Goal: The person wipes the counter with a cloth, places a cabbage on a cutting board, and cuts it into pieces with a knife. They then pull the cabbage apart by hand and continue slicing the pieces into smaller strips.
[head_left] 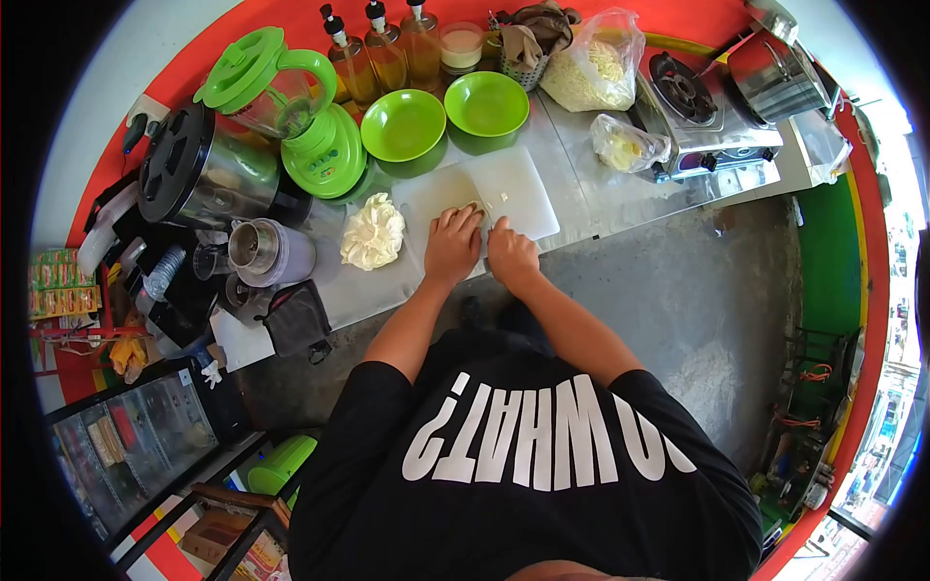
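A white cutting board [526,198] lies on the metal counter in front of me. My right hand [513,257] is closed around the handle of a knife, whose pale blade [477,184] points away from me across the board. Just left of the blade, my left hand [453,242] rests on the board with its fingers curled down and together. Whatever is under those fingertips is too small and hidden to name. A few small pale bits [503,197] lie right of the blade. Beside my left hand sits a knotted, cream-coloured plastic bag [374,232].
Two green bowls [404,126] stand behind the board, near a green blender [325,150] and several pump bottles [385,48]. At right are a bag of noodles [593,73], a small bag [630,143] and a gas stove [712,116] with a pot [775,77]. A steel-topped container [271,254] stands left.
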Demonstrator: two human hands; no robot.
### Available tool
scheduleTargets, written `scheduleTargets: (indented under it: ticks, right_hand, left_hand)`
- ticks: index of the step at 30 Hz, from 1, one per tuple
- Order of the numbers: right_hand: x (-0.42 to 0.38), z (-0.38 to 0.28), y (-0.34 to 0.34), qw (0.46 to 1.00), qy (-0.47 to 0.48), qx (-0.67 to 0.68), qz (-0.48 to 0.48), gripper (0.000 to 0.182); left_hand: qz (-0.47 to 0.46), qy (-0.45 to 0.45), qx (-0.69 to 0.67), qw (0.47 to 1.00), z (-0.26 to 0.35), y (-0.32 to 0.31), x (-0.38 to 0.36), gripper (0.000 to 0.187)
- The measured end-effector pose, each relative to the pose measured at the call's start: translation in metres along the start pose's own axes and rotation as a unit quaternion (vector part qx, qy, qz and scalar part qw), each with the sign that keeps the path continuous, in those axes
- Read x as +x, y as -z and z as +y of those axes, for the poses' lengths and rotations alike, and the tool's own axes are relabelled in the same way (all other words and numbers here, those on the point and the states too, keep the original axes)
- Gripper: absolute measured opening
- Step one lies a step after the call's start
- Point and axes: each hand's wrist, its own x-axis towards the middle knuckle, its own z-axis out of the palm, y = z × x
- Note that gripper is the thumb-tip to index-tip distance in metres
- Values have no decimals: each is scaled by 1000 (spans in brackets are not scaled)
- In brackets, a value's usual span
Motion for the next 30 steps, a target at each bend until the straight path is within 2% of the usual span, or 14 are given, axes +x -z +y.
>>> scheduleTargets:
  ticks: [5, 10, 14, 16, 19, 23, 25, 30]
  right_hand:
    - [1, -2, 8, 1000, 24, -20, 6, 29]
    - [-23, -1, -1, 999, -25, 7, -25, 30]
    - [-15, -1, -4, 1000, -21, 4, -13, 31]
    - [0, -1, -1, 999, 24, -28, 13, 31]
    - [4, -2, 6, 999, 30, -27, 11, 32]
    - [-12, -2, 6, 1000, 11, -14, -2, 32]
    - [-21, -3, 1, 999, -30, 18, -26, 32]
    - [-8, -2, -1, 1000, -11, 14, -3, 31]
  left_hand:
    - [-9, 8, 3, 1000, 1, 0, 1, 31]
    - [1, 2, 5, 1000, -1, -1, 2, 31]
    - [-4, -1, 6, 1000, -1, 0, 0, 31]
    - [0, 0, 3, 1000, -2, 0, 1, 31]
    - [10, -1, 5, 1000, -1, -1, 2, 31]
    - [7, 0, 1, 1000, -2, -2, 2, 31]
    - [-1, 3, -5, 1000, -3, -3, 1, 32]
    - [0, -3, -3, 1000, -2, -1, 1, 32]
